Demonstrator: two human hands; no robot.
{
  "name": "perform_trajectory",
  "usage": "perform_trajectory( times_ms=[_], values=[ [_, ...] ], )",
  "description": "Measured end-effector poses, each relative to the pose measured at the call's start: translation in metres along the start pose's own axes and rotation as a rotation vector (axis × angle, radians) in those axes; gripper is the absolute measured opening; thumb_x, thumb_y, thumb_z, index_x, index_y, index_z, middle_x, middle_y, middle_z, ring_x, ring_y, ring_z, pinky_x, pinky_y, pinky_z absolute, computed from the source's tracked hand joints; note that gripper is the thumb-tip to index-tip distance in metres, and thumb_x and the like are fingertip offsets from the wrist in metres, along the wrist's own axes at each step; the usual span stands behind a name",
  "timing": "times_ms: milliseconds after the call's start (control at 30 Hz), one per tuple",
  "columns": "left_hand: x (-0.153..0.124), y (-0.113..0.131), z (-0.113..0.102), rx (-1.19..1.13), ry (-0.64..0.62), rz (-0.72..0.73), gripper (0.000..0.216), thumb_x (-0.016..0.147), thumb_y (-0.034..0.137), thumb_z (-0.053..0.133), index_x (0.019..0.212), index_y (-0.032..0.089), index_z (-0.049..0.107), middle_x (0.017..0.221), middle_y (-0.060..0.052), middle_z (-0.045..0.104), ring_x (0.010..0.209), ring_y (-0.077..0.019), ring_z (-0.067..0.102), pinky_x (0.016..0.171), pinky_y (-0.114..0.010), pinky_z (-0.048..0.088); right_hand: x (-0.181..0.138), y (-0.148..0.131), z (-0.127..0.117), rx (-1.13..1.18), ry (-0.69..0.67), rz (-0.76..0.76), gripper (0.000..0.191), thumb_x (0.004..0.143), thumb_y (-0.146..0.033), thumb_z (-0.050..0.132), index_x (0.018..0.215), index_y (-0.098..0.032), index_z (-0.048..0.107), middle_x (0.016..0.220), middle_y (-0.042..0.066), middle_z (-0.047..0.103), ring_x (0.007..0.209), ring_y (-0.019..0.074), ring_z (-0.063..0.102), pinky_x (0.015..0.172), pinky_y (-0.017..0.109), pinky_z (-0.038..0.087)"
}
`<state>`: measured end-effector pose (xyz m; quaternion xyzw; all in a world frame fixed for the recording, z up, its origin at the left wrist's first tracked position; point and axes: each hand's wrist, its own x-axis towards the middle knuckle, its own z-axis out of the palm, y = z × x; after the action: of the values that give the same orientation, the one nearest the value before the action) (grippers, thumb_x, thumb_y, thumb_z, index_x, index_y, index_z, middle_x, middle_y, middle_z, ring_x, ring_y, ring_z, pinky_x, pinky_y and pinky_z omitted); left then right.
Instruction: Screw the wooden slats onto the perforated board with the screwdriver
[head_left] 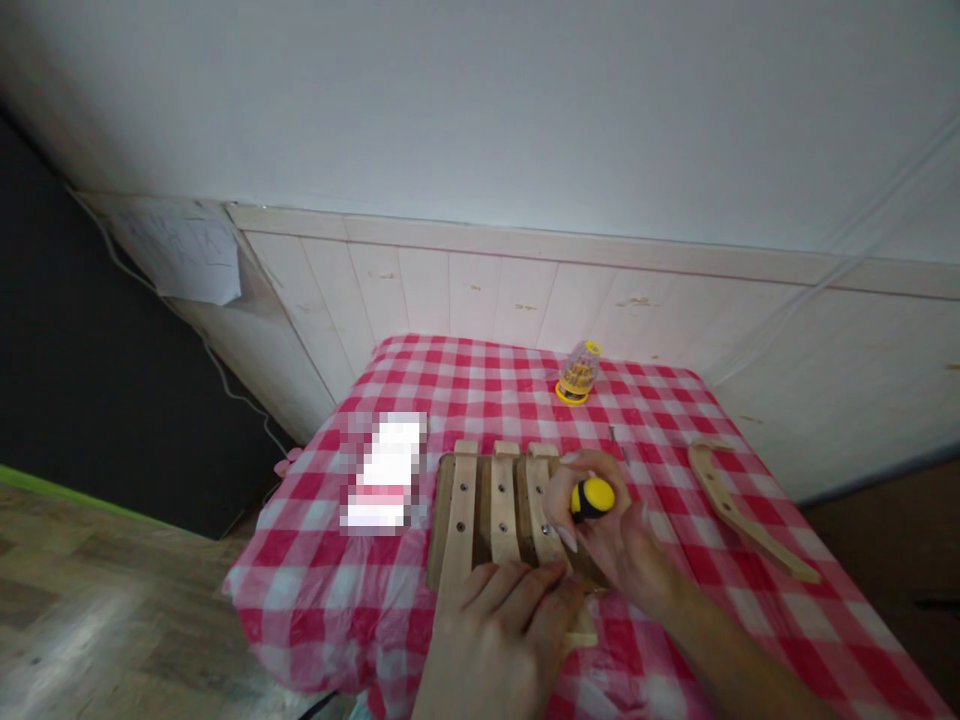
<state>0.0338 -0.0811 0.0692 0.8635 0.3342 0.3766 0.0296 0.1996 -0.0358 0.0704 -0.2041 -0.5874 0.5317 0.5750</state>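
A slatted wooden piece [480, 505] lies on the red and white checked tablecloth [465, 385]. My left hand [499, 625] rests flat on its near end, fingers together and stretched forward. Over the right slats, my right hand [611, 530] is closed around a screwdriver with a yellow and black handle [592, 497], held upright. The screwdriver's tip is hidden by my fingers.
A curved wooden part [739, 510] lies to the right. A clear and yellow bit holder [579, 373] stands near the table's far edge. A thin metal bit or screw [613, 434] lies behind my right hand. A blurred white and red item [382, 480] sits left. White wall panelling runs behind.
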Motion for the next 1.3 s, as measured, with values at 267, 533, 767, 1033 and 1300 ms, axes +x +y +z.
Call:
perform_trajectory(
  times_ms=[267, 533, 767, 1033, 1300],
  values=[
    [0.0, 0.0, 0.003, -0.002, 0.044, -0.008, 0.051, 0.114, 0.035, 0.026, 0.102, 0.021, 0.073, 0.101, 0.003, 0.083, 0.078, -0.0153, 0.077, 0.064, -0.03, 0.06, 0.0, -0.005, -0.004, -0.153, -0.069, -0.069, 0.018, 0.103, -0.046, 0.056, 0.117, -0.034, 0.053, 0.099, 0.002, 0.064, 0.086, 0.0187, 0.061, 0.078, 0.036, 0.049],
    [0.002, 0.0, -0.001, 0.009, 0.029, 0.002, 0.055, 0.114, 0.034, 0.022, 0.101, 0.022, 0.074, 0.099, 0.004, 0.083, 0.076, -0.0156, 0.077, 0.06, -0.03, 0.059, 0.002, -0.004, 0.003, -0.017, 0.014, 0.019, 0.029, 0.101, -0.06, 0.051, 0.115, -0.034, 0.051, 0.076, -0.003, 0.056, 0.062, 0.016, 0.048, 0.058, 0.03, 0.047],
    [0.001, -0.002, 0.0, 0.001, 0.028, 0.003, 0.055, 0.114, 0.035, 0.023, 0.104, 0.021, 0.074, 0.103, 0.003, 0.082, 0.079, -0.0158, 0.078, 0.066, -0.03, 0.061, -0.001, -0.003, -0.003, -0.171, 0.01, 0.021, 0.03, 0.105, -0.053, 0.045, 0.112, -0.029, 0.061, 0.085, 0.002, 0.059, 0.075, 0.0191, 0.057, 0.071, 0.035, 0.05],
    [0.003, 0.0, 0.001, -0.006, 0.048, -0.012, 0.052, 0.113, 0.037, 0.026, 0.102, 0.022, 0.074, 0.097, 0.003, 0.082, 0.077, -0.0154, 0.077, 0.065, -0.03, 0.061, 0.005, -0.012, 0.002, -0.132, 0.019, -0.045, 0.013, 0.105, -0.035, 0.056, 0.113, -0.036, 0.045, 0.088, -0.004, 0.063, 0.07, 0.0128, 0.056, 0.067, 0.028, 0.049],
    [0.001, 0.001, 0.001, -0.012, 0.037, -0.017, 0.043, 0.113, 0.032, 0.034, 0.103, 0.022, 0.075, 0.1, 0.003, 0.082, 0.077, -0.0154, 0.076, 0.063, -0.029, 0.061, 0.001, -0.004, -0.001, -0.087, 0.077, 0.064, 0.043, 0.105, -0.061, 0.036, 0.109, -0.028, 0.064, 0.074, 0.0, 0.053, 0.067, 0.0204, 0.054, 0.067, 0.038, 0.051]
  ],
)
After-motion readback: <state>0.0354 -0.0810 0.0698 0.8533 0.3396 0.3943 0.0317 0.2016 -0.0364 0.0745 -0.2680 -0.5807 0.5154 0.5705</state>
